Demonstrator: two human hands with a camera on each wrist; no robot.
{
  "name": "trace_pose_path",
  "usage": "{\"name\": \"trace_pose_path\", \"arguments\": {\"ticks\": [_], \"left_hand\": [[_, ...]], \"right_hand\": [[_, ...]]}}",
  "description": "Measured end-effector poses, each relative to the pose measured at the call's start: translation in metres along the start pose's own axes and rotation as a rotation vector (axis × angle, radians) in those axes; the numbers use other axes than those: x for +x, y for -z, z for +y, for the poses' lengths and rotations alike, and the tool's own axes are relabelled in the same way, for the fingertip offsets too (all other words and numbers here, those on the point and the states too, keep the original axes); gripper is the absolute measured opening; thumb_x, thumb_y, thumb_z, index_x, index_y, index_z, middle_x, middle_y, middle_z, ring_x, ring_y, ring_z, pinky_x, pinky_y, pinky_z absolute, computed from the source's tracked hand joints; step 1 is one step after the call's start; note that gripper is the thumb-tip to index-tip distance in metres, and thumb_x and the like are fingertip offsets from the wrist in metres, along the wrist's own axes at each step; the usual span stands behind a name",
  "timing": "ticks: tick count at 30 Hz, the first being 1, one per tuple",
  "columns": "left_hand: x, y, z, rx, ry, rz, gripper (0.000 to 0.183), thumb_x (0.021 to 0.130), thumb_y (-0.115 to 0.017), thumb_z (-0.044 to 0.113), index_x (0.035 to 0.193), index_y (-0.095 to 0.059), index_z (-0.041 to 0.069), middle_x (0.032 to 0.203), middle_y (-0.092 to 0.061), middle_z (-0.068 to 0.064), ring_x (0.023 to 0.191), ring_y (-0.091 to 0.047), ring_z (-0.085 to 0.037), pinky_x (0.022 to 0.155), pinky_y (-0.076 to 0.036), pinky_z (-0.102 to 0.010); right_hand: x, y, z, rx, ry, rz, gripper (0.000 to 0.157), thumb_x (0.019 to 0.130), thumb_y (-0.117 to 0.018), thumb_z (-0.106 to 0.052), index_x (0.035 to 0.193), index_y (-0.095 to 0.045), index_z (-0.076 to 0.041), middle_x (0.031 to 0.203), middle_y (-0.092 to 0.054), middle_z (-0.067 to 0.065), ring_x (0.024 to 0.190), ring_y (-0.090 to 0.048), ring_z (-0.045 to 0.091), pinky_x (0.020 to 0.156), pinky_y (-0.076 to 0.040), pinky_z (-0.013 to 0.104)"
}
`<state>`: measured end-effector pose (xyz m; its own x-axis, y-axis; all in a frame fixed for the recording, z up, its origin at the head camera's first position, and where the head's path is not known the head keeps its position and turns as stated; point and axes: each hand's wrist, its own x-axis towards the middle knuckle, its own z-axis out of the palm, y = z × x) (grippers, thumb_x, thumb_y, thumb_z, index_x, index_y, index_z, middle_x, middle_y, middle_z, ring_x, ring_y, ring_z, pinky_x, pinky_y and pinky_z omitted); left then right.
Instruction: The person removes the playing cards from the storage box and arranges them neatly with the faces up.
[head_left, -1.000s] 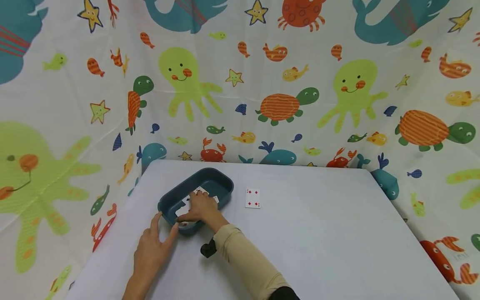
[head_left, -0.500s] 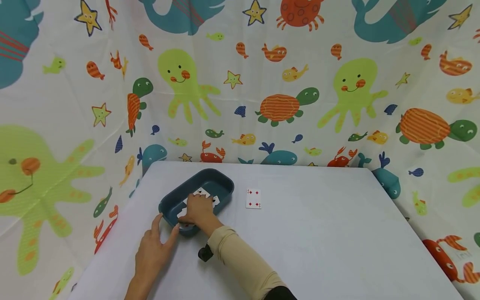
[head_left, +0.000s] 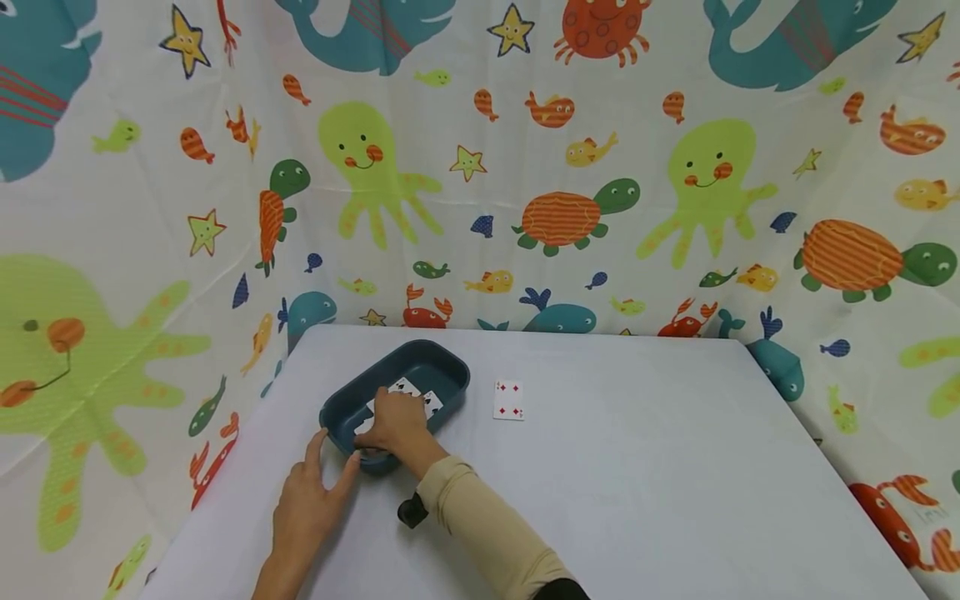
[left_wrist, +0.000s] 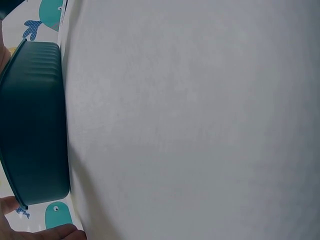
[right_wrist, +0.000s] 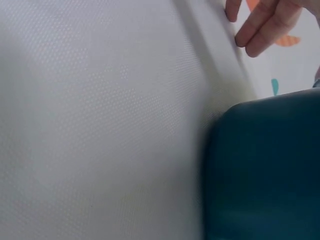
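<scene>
A dark teal oblong tub [head_left: 448,371] stands on the white table, with several playing cards [head_left: 406,387] lying loose inside. My right hand [head_left: 401,423] reaches down into the tub over the cards, thumb pointing to the near end. Its fingertips are hidden, so I cannot tell whether a card is pinched. Beside the tub's near left corner, my left hand [head_left: 303,504] has its thumb and index finger spread, tips right at the rim. The left wrist view shows the tub's side wall [left_wrist: 35,120] with left-hand fingers [left_wrist: 45,234] below it.
A diamonds playing card [head_left: 509,400] lies face up on the white table [head_left: 645,467], right of the tub. Behind and around the table hangs a sea-animal curtain [head_left: 480,175]. A black wrist camera [head_left: 412,510] sits by the right cuff.
My right hand has drawn its fingers in over the cards, uncovering more of the cards at the tub's middle. The left hand stays at the rim, and the view shifts slightly.
</scene>
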<state>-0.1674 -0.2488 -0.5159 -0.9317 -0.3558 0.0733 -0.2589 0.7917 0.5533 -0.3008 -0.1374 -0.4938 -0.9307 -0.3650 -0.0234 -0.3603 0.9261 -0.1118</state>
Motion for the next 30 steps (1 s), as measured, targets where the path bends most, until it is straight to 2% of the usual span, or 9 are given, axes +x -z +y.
{"name": "trace_pose_path", "arguments": {"ticks": [6, 12, 22, 30], "left_hand": [[-0.0020, 0.0007, 0.0013, -0.006, -0.005, 0.007, 0.085, 0.097, -0.052, 0.066, 0.156, -0.030, 0.009, 0.112, -0.057, -0.038, 0.092, -0.062, -0.047, 0.069, -0.051, -0.062], [-0.0037, -0.0010, 0.0014, -0.008, -0.013, 0.032, 0.084, 0.097, -0.053, 0.065, 0.156, -0.032, 0.009, 0.111, -0.058, -0.038, 0.091, -0.062, -0.047, 0.069, -0.051, -0.061], [-0.0058, 0.0000, 0.0028, -0.012, -0.004, 0.026, 0.084, 0.097, -0.052, 0.067, 0.156, -0.031, 0.011, 0.111, -0.058, -0.036, 0.089, -0.062, -0.044, 0.068, -0.051, -0.058], [-0.0059, 0.0004, 0.0011, 0.000, -0.003, 0.024, 0.081, 0.098, -0.053, 0.064, 0.156, -0.031, 0.011, 0.112, -0.058, -0.038, 0.094, -0.062, -0.048, 0.070, -0.051, -0.061]], "right_hand": [[-0.0047, 0.0038, 0.0018, 0.040, -0.002, 0.014, 0.078, 0.075, -0.074, -0.076, 0.125, -0.059, -0.019, 0.098, -0.074, -0.002, 0.081, -0.069, 0.015, 0.076, -0.057, 0.036], [-0.0069, 0.0029, 0.0016, 0.022, 0.024, -0.019, 0.080, 0.072, -0.076, -0.077, 0.124, -0.061, -0.019, 0.104, -0.074, -0.003, 0.089, -0.070, 0.014, 0.082, -0.056, 0.034], [-0.0053, -0.0013, 0.0005, -0.067, 0.097, 0.034, 0.070, 0.071, -0.079, -0.074, 0.112, -0.064, -0.020, 0.096, -0.075, -0.004, 0.085, -0.071, 0.014, 0.070, -0.054, 0.031], [-0.0054, -0.0006, 0.0005, -0.021, 0.083, 0.029, 0.076, 0.074, -0.075, -0.075, 0.122, -0.060, -0.019, 0.097, -0.074, -0.002, 0.084, -0.071, 0.015, 0.074, -0.056, 0.032]]}}
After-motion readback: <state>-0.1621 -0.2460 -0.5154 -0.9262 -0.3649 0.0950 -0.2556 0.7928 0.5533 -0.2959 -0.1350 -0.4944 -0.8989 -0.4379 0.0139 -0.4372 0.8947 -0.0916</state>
